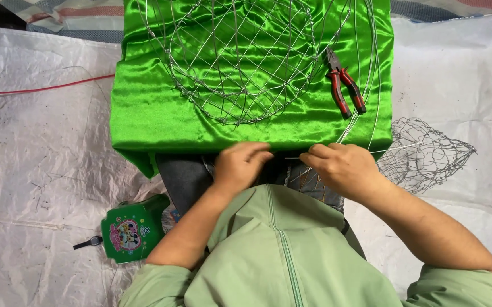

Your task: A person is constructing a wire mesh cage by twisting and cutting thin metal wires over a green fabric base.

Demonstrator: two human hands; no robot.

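- Your left hand [239,165] was curled, its fingertips pinched narrow at the near edge of the green satin cloth [160,108].
- Your right hand [342,167] sat just beside it, fingers closed narrow on a thin steel wire [300,158].
- The wire ran as a short straight length between your 2 grips. Whether the left fingertips actually held it could not be told.
- Past your right grip, the wire curved up and away over the cloth as 1 large hoop [371,74].
- Beyond both grips, well apart from them, a round wire-mesh frame [240,62] lay flat on the cloth.
- A pair of pliers [343,85] with red and black handles lay on the cloth beyond your right grip, near the hoop, jaws pointing away from you.
- Outboard of your right grip, a smaller crumpled wire-mesh basket [425,153] rested on the white woven sheet [41,148].
- Outboard of your left grip, nearer to you, a green tin box [132,230] with a cartoon picture stood on the sheet, with a small dark tool [88,243] touching its outer side.
- A red cord [41,89] crossed the sheet far outboard of your left grip, reaching the cloth edge.
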